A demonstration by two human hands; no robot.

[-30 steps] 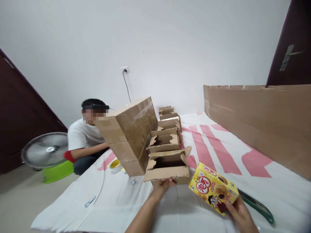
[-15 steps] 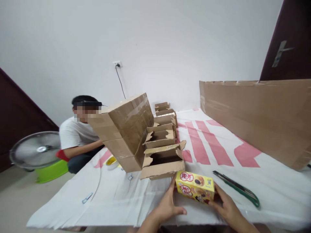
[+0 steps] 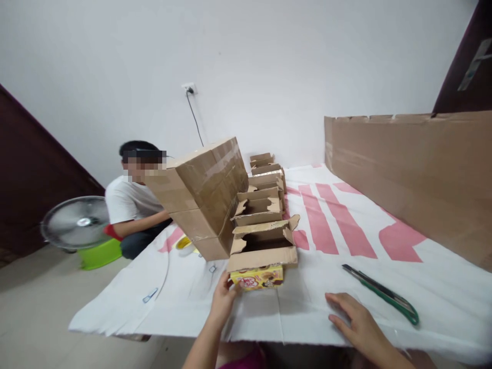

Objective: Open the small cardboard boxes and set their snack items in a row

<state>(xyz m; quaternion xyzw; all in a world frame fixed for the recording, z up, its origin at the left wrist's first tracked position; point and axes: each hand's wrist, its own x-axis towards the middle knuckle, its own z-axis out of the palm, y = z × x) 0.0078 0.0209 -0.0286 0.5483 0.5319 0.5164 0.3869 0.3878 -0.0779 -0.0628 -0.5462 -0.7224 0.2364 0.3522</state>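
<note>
A yellow snack box (image 3: pixel 258 278) with red lettering rests on the white cloth, its upper part tucked beneath the front flap of the nearest open cardboard box (image 3: pixel 265 253). My left hand (image 3: pixel 223 302) grips its left end, thumb on the front side and fingers around the corner. Farther right, my right hand (image 3: pixel 355 318) is open over the cloth, apart from the snack box, its thumb and fingers spread. To the right of that hand lies a green utility knife (image 3: pixel 384 294), untouched.
Several open cardboard boxes (image 3: pixel 259 206) run back in a row beside a stack of taped cartons (image 3: pixel 203 200). A tape roll (image 3: pixel 184 245) lies left of the stack. Along the right stands a long cardboard panel (image 3: pixel 403 169). Another person (image 3: pixel 134 202) crouches at left near a fan (image 3: pixel 82 221).
The snack box has moved left, from between both hands to under the flap of the nearest carton. My right hand has let go of it, while my left stays on it.
</note>
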